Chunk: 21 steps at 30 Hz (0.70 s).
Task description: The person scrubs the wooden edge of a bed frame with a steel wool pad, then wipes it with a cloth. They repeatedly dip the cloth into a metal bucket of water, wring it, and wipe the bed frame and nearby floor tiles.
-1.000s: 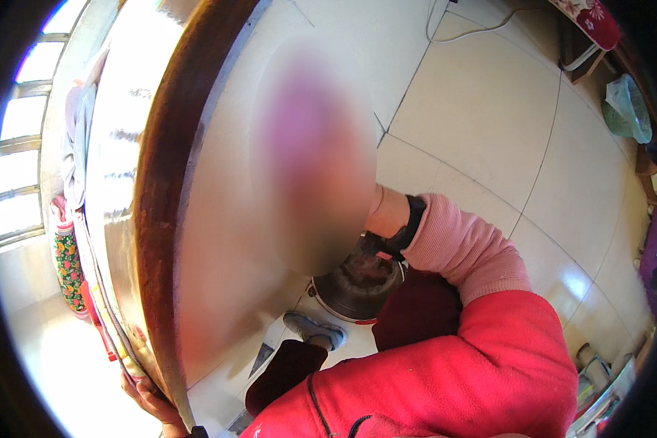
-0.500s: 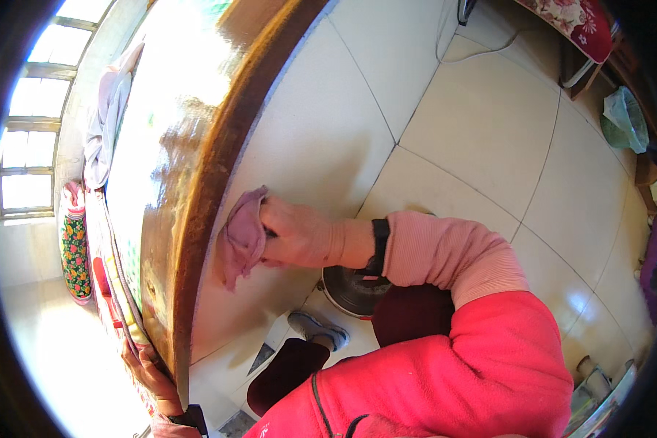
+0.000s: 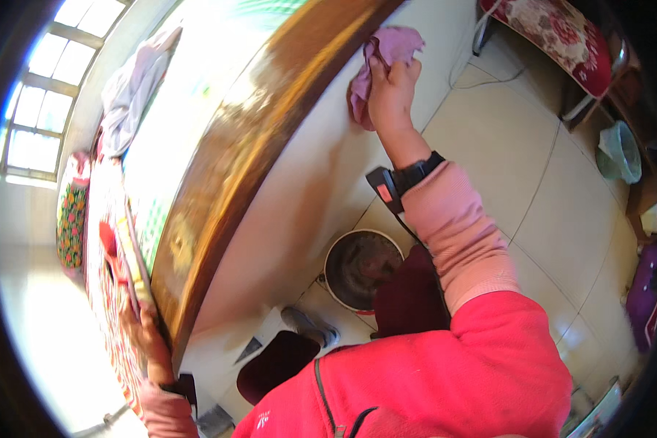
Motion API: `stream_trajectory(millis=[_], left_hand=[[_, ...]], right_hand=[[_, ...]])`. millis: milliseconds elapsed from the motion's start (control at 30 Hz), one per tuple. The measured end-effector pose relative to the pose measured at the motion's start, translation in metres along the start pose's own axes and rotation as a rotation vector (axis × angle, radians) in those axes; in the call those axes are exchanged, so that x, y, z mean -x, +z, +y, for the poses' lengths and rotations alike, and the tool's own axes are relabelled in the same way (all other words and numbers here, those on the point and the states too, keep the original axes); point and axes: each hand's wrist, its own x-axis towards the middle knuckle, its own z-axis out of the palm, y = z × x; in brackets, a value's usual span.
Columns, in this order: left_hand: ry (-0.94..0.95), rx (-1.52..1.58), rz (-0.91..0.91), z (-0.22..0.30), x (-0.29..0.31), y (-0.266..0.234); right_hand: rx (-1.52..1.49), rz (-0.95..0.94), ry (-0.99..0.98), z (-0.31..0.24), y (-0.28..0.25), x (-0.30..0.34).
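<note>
Bunched in my right hand [image 3: 393, 102] is a pinkish-purple cloth [image 3: 400, 45], pressed against the pale outer face [image 3: 310, 171] of a large wooden board. This board, with a glossy brown rim [image 3: 233, 212], looks like the end of a bed. My fingers are wrapped round the cloth. At the lower left, my left hand [image 3: 150, 339] rests by the board's near end, next to striped bedding [image 3: 109, 332]. Its fingers look stretched out, and I see nothing held in them, though bright light blurs their tips. Both wrists carry dark bands.
A dark round basin [image 3: 361, 266] with a pale rim stands on the tiled floor beside my knee. Farther right are a chair with a red floral seat [image 3: 555, 40] and a pale green bin [image 3: 619, 155]. A grey cloth [image 3: 135, 91] and a floral roll [image 3: 71, 226] lie beyond the board.
My right hand has moved the cloth up and to the right along the board's outer face, straightening the arm. More of the basin shows. My left hand stays by the board's near end.
</note>
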Motion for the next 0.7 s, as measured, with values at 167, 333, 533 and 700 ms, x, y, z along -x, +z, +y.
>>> stream_trajectory(millis=[167,333,533,700], left_hand=[[0.147,-0.100,0.146,-0.009,-0.002,0.008],[0.073,-0.078,0.149,-0.005,-0.002,0.008],[0.016,-0.166,0.192,0.005,0.003,0.003],[0.013,-0.166,0.178,0.008,0.006,-0.001]], right_hand=[[0.053,-0.301,0.000,-0.075,-0.017,0.095],[0.008,-0.526,-0.017,-0.139,-0.024,0.185],[-0.389,-0.664,0.157,-0.216,-0.014,0.321],[-0.579,-0.859,0.304,-0.226,-0.005,0.347]])
